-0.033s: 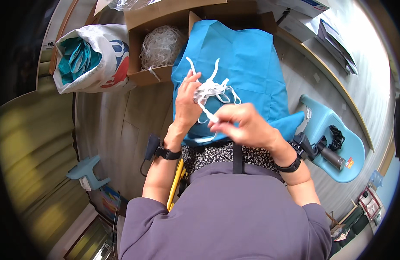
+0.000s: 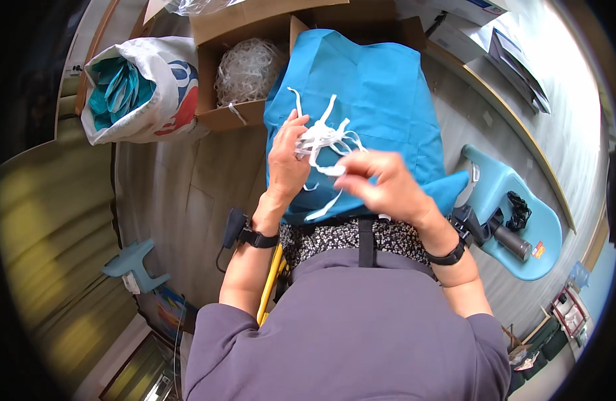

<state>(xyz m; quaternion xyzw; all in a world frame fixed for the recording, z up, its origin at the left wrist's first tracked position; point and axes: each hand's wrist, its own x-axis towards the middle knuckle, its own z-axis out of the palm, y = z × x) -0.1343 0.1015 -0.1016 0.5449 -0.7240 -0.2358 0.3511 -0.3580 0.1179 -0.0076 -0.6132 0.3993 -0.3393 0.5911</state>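
A tangled bunch of thin white straps (image 2: pixel 323 139) lies over a turquoise cloth (image 2: pixel 371 87) spread across my lap. My left hand (image 2: pixel 288 160) is closed on the left side of this bunch, and loose strap ends stick up past its fingertips. At the bunch's lower right, my right hand (image 2: pixel 383 186) pinches a white strap between thumb and fingers; the hand is slightly blurred. One strap end hangs below it over the cloth.
Beyond the cloth stands a cardboard box (image 2: pixel 248 117) holding a heap of clear, stringy material (image 2: pixel 249 72). A white sack (image 2: pixel 168 60) of teal pieces is at far left. To the right, a light-blue stool (image 2: pixel 545 240) carries a dark cylinder (image 2: pixel 510 242). Another blue stool (image 2: pixel 135 264) is at left.
My right hand has shifted slightly up and to the right, with the strap in its pinch. A loose strap end shows more fully below it. My left hand stays in place.
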